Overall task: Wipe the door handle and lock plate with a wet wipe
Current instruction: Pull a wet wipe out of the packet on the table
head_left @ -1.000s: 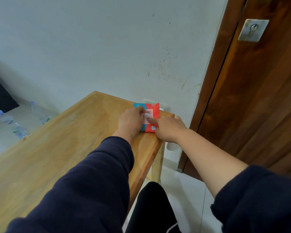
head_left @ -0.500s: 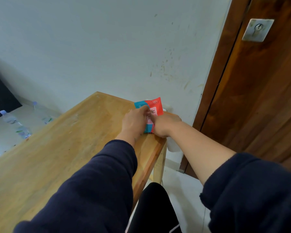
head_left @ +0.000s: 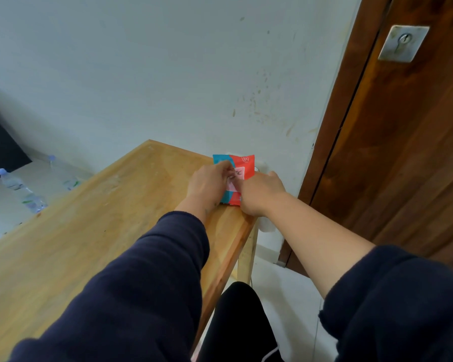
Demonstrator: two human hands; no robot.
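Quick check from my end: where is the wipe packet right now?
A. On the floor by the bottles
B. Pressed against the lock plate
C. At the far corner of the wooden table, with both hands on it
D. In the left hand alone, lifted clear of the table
C. The red and blue wipe packet sits at the far corner of the wooden table, with the left hand and right hand both on it.

No text can be read with certainty. The red and blue wet wipe pack (head_left: 242, 165) carries a small white mark near its top right corner and dark characters on its pale pink flap, all too small and blurred to make out. The labels on the water bottles (head_left: 21, 190) are likewise illegible.
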